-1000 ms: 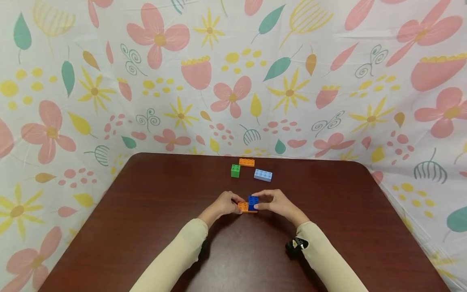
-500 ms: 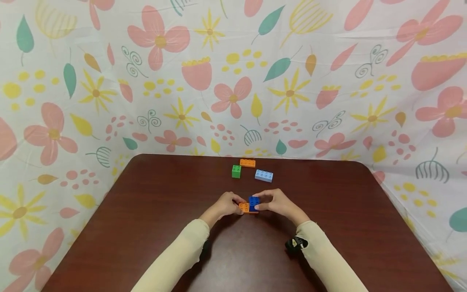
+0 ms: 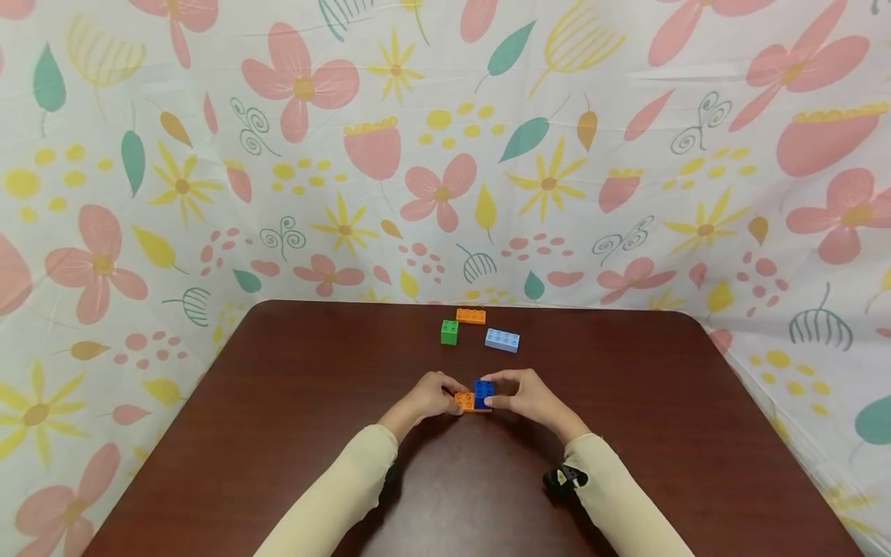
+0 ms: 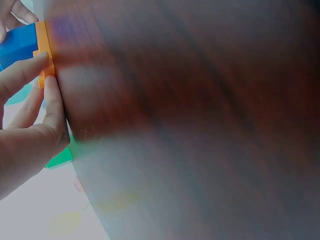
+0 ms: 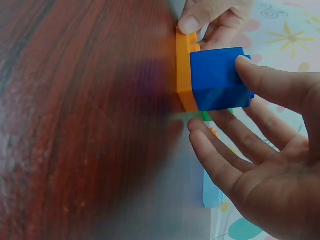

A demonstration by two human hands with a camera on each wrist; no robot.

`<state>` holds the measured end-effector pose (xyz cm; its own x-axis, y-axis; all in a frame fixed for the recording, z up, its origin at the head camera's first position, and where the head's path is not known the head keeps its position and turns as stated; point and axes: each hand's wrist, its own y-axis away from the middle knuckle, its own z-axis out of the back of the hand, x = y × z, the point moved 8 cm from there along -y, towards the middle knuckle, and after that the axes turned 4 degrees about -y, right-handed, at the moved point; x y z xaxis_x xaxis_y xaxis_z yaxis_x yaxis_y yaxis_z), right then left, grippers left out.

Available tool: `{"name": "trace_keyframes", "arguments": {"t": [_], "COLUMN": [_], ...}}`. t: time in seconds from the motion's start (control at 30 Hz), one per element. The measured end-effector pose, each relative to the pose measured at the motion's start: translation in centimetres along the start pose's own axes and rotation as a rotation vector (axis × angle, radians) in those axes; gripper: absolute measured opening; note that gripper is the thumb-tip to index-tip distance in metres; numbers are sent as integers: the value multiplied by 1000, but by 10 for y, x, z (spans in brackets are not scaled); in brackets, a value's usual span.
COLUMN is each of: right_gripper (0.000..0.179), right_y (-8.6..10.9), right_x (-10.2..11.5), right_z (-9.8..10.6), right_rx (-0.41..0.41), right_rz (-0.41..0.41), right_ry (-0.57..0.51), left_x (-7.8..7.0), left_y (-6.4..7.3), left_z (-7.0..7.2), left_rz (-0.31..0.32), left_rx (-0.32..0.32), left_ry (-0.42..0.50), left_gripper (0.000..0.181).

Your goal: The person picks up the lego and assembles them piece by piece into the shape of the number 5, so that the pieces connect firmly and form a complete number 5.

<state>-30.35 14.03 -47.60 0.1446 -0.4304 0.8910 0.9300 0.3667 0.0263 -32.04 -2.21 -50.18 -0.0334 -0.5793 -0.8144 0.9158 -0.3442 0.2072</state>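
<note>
A square blue brick (image 5: 217,75) sits on the right half of a thin orange brick (image 5: 184,70), flush against it in the right wrist view. My left hand (image 3: 431,394) pinches the orange brick's left end between thumb and fingers, low over the table. From the right, my right hand (image 3: 532,396) grips the blue brick, with the thumb on its near side and fingers behind it. Several studs of the orange brick's left half show between the hands. In the left wrist view, the orange brick's edge (image 4: 44,47) lies between the left thumb and fingertips.
Beyond the hands on the dark brown table (image 3: 313,363) stand a green brick (image 3: 449,333), a light blue brick (image 3: 503,340) and another thin orange brick (image 3: 471,316). A flower-patterned cloth (image 3: 445,255) hangs behind the table's far edge. A black strap (image 3: 565,478) sits at the right sleeve.
Both hands keep their hold on the two joined bricks. The head view has tilted slightly, so the scene sits a little lower in it.
</note>
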Motion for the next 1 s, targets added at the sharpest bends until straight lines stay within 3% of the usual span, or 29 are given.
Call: {"name": "trace_keyframes", "arguments": {"t": [0.27,0.77,1.0], "right_gripper": [37,42,42], "right_y": [1,8,7], "right_x": [2,-15,-22], "right_z": [-2,-10,-11], "right_rx": [37,11,-16], "right_rz": [32,-88,-123], "right_ry": [-19,-265,-296], "left_x": [0,-6,-6], "left_y": [0,-2,-4], "left_z": [-1,1,1], "left_rz": [-13,-16,-14], "left_rx": [7,46,84], "left_ry": [12,-81,-69], "left_gripper": [37,36,37]}}
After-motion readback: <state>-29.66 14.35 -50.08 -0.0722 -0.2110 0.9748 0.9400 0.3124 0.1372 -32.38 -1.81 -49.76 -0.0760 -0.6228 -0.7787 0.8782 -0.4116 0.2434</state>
